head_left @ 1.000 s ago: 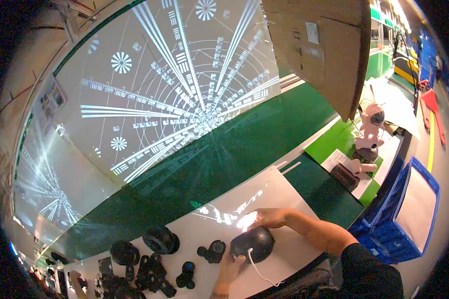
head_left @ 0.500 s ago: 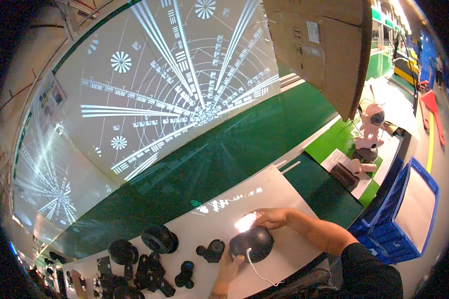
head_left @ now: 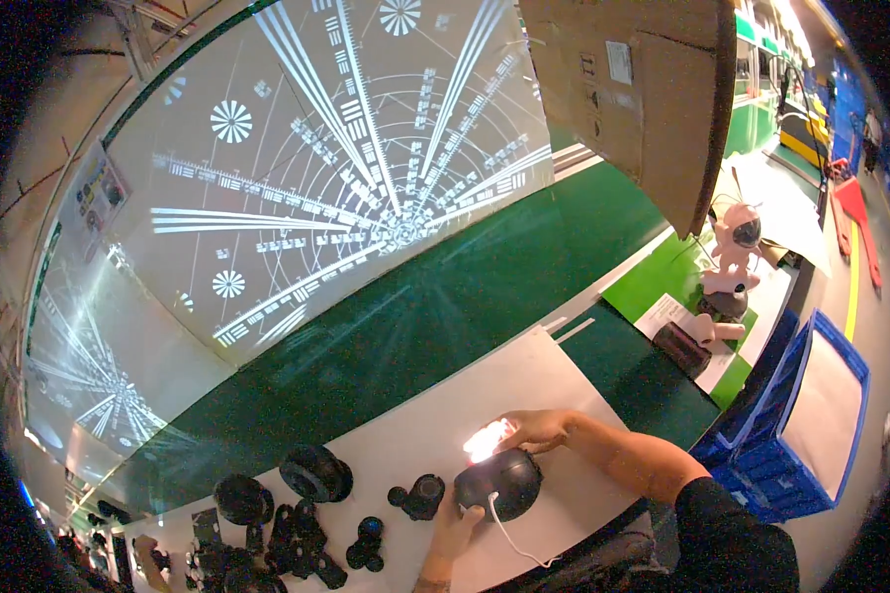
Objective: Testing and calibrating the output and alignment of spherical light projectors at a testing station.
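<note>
A round black projector (head_left: pixel 504 487) with a white cable (head_left: pixel 509 539) plugged into its near side sits on the white tabletop. Bright light (head_left: pixel 487 441) glares from its far side and washes out the detail there. My left hand (head_left: pixel 455 529) grips the projector's left side, with the thumb on the shell. Curled around its far edge beside the glare is my right hand (head_left: pixel 536 429), its fingertips partly lost in the light. A pattern of lines, arcs and wheels (head_left: pixel 396 232) shines on the pale screen (head_left: pixel 193 183) ahead.
Several black round parts (head_left: pixel 316 474) lie to the left, near a smaller black piece (head_left: pixel 420 497). Rightward are a white astronaut figure (head_left: pixel 738 237), a blue crate (head_left: pixel 811 425) and a large cardboard box (head_left: pixel 643 99). Another person's hand (head_left: pixel 150 558) shows at far left.
The pattern on the screen has shifted slightly left and looks a little different in sharpness. Light patches on the tabletop left of the projector are gone. My hands stay on the projector.
</note>
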`<control>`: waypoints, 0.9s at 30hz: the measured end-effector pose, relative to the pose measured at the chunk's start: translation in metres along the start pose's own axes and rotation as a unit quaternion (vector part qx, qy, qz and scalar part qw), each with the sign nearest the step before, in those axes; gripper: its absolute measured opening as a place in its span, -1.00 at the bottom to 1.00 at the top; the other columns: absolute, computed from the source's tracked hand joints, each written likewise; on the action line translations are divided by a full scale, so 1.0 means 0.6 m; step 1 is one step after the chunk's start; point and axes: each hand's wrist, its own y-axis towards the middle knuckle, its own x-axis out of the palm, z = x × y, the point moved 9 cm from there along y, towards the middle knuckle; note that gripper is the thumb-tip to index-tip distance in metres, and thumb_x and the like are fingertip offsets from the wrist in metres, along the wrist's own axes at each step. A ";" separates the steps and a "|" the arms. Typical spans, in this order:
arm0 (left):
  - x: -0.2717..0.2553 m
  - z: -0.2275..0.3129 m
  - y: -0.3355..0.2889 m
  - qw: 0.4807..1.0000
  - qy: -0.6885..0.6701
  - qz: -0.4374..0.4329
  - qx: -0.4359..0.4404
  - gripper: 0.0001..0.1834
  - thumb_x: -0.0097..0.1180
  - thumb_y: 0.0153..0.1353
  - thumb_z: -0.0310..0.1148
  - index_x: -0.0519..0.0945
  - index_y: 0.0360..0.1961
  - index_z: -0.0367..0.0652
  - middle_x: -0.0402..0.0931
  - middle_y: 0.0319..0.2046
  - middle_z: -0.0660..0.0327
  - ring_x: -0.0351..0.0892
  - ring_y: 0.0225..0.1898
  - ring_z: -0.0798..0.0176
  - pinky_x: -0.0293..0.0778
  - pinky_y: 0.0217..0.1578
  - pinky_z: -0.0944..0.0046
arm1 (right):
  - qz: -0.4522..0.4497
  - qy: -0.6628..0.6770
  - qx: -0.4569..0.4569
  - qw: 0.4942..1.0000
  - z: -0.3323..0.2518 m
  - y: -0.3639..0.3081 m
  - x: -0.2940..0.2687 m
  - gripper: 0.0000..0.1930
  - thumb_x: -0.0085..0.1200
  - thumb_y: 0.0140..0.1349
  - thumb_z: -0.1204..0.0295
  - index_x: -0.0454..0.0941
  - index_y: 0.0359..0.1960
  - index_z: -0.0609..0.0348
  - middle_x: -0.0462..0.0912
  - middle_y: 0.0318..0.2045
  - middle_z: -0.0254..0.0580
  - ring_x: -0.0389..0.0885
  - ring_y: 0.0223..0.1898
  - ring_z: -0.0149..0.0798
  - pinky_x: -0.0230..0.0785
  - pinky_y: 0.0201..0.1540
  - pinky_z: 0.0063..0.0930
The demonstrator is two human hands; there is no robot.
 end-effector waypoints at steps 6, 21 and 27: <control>0.015 0.028 -0.011 0.999 -0.047 0.019 -0.008 -0.34 0.23 0.08 -0.31 0.38 0.21 -0.35 0.48 0.07 0.16 0.43 0.12 0.25 0.30 0.20 0.24 | -0.011 0.036 -0.019 0.999 -0.011 0.001 0.016 -0.42 0.13 0.27 0.41 0.29 0.31 0.28 0.43 0.26 -0.03 0.37 0.30 -0.20 0.15 0.38 -0.31; 0.000 0.018 -0.030 0.996 -0.063 0.020 -0.056 -0.37 0.14 0.08 -0.46 0.37 0.23 -0.33 0.47 0.07 0.18 0.44 0.08 0.31 0.32 0.18 0.28 | 0.072 -0.049 0.021 0.996 0.009 0.020 0.016 -0.50 0.13 0.31 0.29 0.41 0.23 0.24 0.57 0.12 -0.16 0.49 0.15 -0.34 0.34 0.20 -0.41; -0.006 0.015 -0.029 0.998 -0.049 0.016 -0.035 -0.39 0.15 0.09 -0.43 0.39 0.22 -0.30 0.48 0.05 0.19 0.44 0.08 0.31 0.36 0.15 0.28 | 0.026 0.015 -0.012 0.999 0.019 0.020 0.019 -0.57 0.12 0.32 0.26 0.48 0.15 0.22 0.60 0.06 -0.22 0.54 0.07 -0.38 0.38 0.14 -0.39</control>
